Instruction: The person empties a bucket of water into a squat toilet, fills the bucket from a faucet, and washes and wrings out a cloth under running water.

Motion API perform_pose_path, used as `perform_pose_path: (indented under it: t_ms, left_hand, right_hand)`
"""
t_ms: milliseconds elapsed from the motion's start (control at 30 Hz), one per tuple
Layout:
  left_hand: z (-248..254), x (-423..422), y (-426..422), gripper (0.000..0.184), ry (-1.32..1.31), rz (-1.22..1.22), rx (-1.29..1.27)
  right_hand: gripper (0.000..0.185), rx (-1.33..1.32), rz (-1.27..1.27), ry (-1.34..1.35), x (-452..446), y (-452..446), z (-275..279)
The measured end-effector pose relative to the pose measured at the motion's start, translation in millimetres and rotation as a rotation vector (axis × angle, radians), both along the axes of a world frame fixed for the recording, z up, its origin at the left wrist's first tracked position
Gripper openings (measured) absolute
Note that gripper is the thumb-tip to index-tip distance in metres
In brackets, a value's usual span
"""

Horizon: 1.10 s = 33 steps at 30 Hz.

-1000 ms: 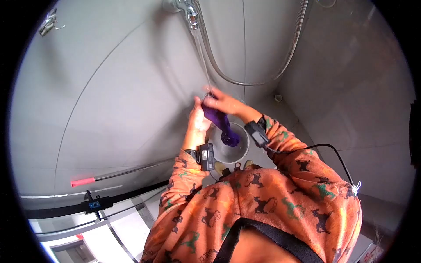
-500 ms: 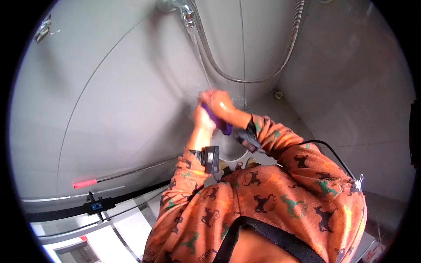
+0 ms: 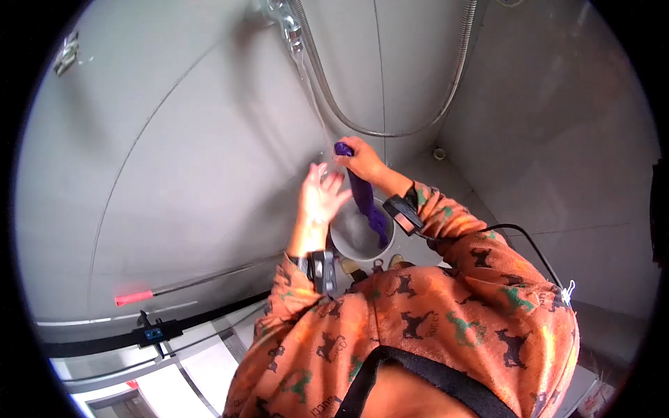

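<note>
A wet-looking purple cloth (image 3: 362, 194) hangs from my right hand (image 3: 364, 161), whose fingers are wrapped round its bunched top end. Its lower end dangles over a light-coloured bucket (image 3: 348, 238) on the floor. To the left of the cloth, my left hand (image 3: 319, 200) is empty, palm up with fingers spread. Water runs in a thin stream (image 3: 318, 110) from the metal tap (image 3: 291, 33) on the wall and comes down close to both hands.
A flexible metal shower hose (image 3: 380, 133) loops down the wall. A pipe opening (image 3: 439, 153) sits in the far corner. At left, a pole with a pink handle (image 3: 134, 298) leans near a dark door rail (image 3: 90, 345). My feet are just behind the bucket.
My hands were together around the bunched purple cloth under the water. Now my left hand has let go and opened, and the cloth hangs stretched out from my right hand.
</note>
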State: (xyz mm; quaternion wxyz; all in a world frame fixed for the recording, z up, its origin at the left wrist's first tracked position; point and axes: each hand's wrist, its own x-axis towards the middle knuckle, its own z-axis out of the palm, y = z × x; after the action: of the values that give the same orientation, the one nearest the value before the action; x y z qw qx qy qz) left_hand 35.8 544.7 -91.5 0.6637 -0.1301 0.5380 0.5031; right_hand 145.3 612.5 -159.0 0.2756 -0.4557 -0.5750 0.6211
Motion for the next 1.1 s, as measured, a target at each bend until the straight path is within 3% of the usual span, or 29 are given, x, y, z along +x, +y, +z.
perform_pose_path:
  t_ms: [67,133,167,233,267,300,333,367,400,467,533,600,667,733,767,800,833,867,933,967,1000,1067,1100]
  left_hand:
    - [-6,3,-11,0.057,-0.167,0.150,-0.313]
    - [-122,-25,-65,0.050,-0.167,-0.069,0.620]
    - [-64,-10,-61,0.044,-0.066,0.009,0.526]
    - [-92,-26,-77,0.039,0.047,-0.130,0.536]
    - [-86,-20,-58,0.040,0.072,-0.108,0.322]
    - [-79,-13,-40,0.041,0.082,-0.069,0.109]
    - [-34,3,-15,0.039,0.112,-0.057,-0.146]
    - [-52,2,-9,0.033,0.065,-0.005,0.018]
    - [-67,-3,-8,0.033,0.063,-0.003,0.015]
    - [-67,-13,-5,0.028,-0.153,0.052,0.354]
    - [-63,-21,-11,0.028,-0.361,-0.120,0.707]
    - [-61,-4,-3,0.030,0.061,-0.010,-0.072]
    - [-72,-5,-2,0.031,0.102,-0.038,-0.032]
    - [-69,-7,-5,0.031,0.400,-0.228,-0.056]
    - [-58,-6,-3,0.031,0.401,-0.232,-0.054]
    - [-46,-4,-2,0.031,0.617,-0.517,0.066]
    - [-34,-2,1,0.032,0.829,-0.803,0.191]
    - [-29,1,3,0.032,0.828,-0.807,0.193]
    - [-20,9,6,0.031,1.054,-1.278,0.487]
    - [-14,11,5,0.029,1.027,-1.325,0.532]
    - [-28,8,-2,0.029,0.926,-1.215,0.638]
    - [-21,7,-20,0.030,0.355,-0.666,0.302]
    - [-18,3,-29,0.039,0.025,-0.269,0.142]
  right_hand:
    - [0.036,0.016,0.094,0.041,-11,-19,26]
    - [0.038,0.178,0.339,0.175,-22,-46,80]
    - [0.035,0.294,0.336,0.158,-27,-54,75]
    - [0.032,0.528,0.308,0.115,-35,-68,64]
    - [0.034,0.637,0.158,-0.045,-39,-53,34]
    - [0.035,0.435,0.110,-0.243,-34,-28,12]
    - [0.036,0.229,0.061,-0.437,-28,-12,0]
    - [0.036,0.226,0.064,-0.439,-30,-14,7]
    - [0.035,0.332,0.024,-0.411,-34,-18,14]
    - [0.031,0.461,0.060,-0.332,-39,-27,48]
    - [0.031,0.393,-0.021,-0.215,-44,-44,52]
    - [0.035,0.247,-0.004,-0.401,-33,-36,27]
    - [0.036,-0.018,0.037,-0.546,-23,-8,9]
    - [0.038,-0.098,0.113,-0.587,-8,-8,-2]
    - [0.042,-0.419,0.250,-0.309,4,-12,-7]
    - [0.047,-0.729,0.381,-0.015,16,-15,-11]
    - [0.049,-1.127,0.372,-0.067,24,-11,-33]
    - [0.049,-1.126,0.368,-0.065,23,-13,-35]
    - [0.052,-1.109,0.345,0.391,17,-15,-34]
    - [0.042,-1.042,0.326,0.245,15,-11,-31]
    - [0.042,-1.040,0.322,0.247,12,-12,-27]
    - [0.032,-0.680,0.058,0.347,9,-22,-17]
    - [0.028,-0.701,0.031,0.469,9,-26,-9]
